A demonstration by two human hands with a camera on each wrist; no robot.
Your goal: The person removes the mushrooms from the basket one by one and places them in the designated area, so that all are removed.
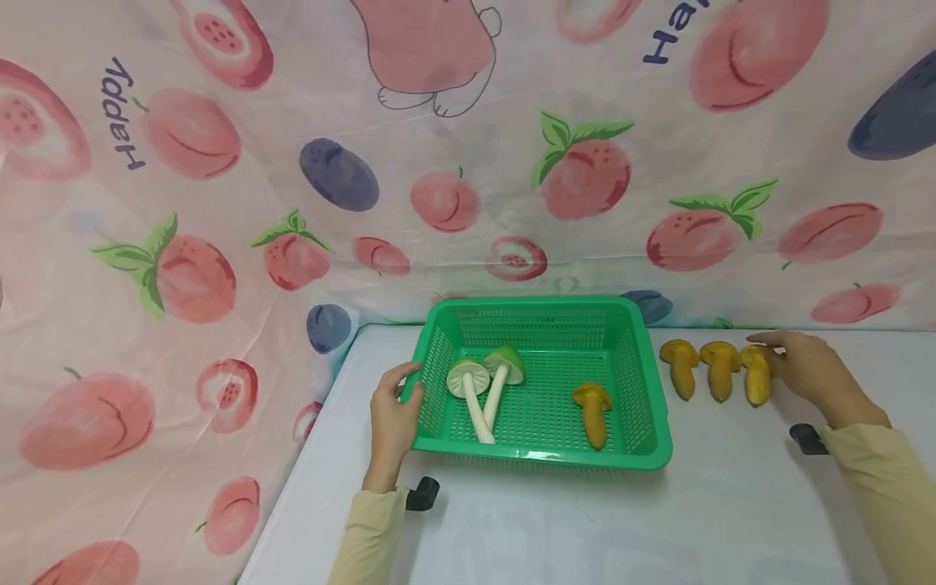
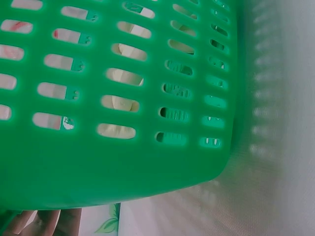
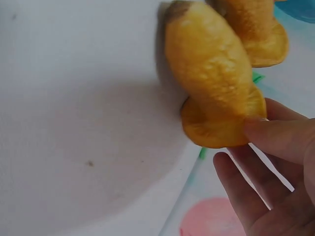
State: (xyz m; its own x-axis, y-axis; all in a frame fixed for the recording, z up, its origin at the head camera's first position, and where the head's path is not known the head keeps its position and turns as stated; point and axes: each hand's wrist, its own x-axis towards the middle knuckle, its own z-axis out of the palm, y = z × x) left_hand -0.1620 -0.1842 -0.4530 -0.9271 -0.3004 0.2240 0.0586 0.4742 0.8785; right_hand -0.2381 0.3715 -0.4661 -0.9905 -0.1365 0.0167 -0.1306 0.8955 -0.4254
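The left hand [image 1: 392,422] grips the left rim of a green basket [image 1: 541,461]; its fingertips [image 2: 44,222] show below the basket wall [image 2: 113,169] in the left wrist view. Three yellow-brown mushrooms stand in a row right of the basket: one [image 1: 682,372] nearest it, one [image 1: 720,372] in the middle and one [image 1: 757,378] at the right end. At that last one, the right hand [image 1: 819,375] pinches the cap. In the right wrist view the thumb [image 3: 280,137] lies on the cap of this mushroom [image 3: 211,64], with a finger behind it.
Inside the basket lie two long-stemmed mushrooms, one pale [image 1: 469,380] and one green-capped [image 1: 504,366], and a yellow-brown mushroom [image 1: 595,414]. A fruit-printed cloth [image 1: 512,162] hangs behind and left of the white table [image 1: 585,528].
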